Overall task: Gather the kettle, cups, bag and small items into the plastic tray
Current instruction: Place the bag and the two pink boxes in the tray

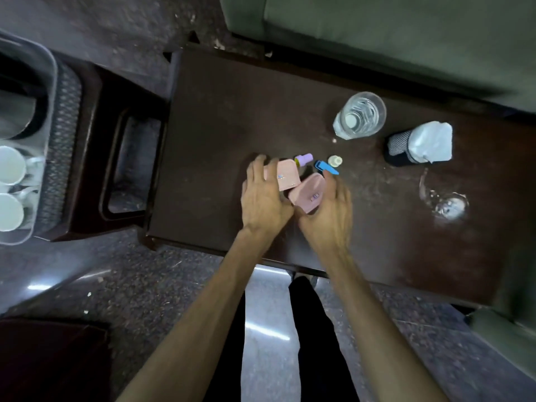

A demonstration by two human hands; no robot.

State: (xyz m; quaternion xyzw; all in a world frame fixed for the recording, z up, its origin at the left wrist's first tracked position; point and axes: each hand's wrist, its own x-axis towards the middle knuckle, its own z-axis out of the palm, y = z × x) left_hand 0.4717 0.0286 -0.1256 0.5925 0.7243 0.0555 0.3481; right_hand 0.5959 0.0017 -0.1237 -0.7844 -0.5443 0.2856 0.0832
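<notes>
At the left edge of the frame the clear plastic tray is already holding the dark kettle and two white cups. At centre, two pink pieces, a purple-capped bottle, a blue clip and a tiny white bottle are lying clustered on the tabletop. The striped bag is sitting at right.

2 bare forearms are extended from the near edge toward the middle, converging at the wrists. The left hand is laid palm-down, fingers spread and slightly bent. The right hand is held just beside it, fingers curled, back turned upward.
</notes>
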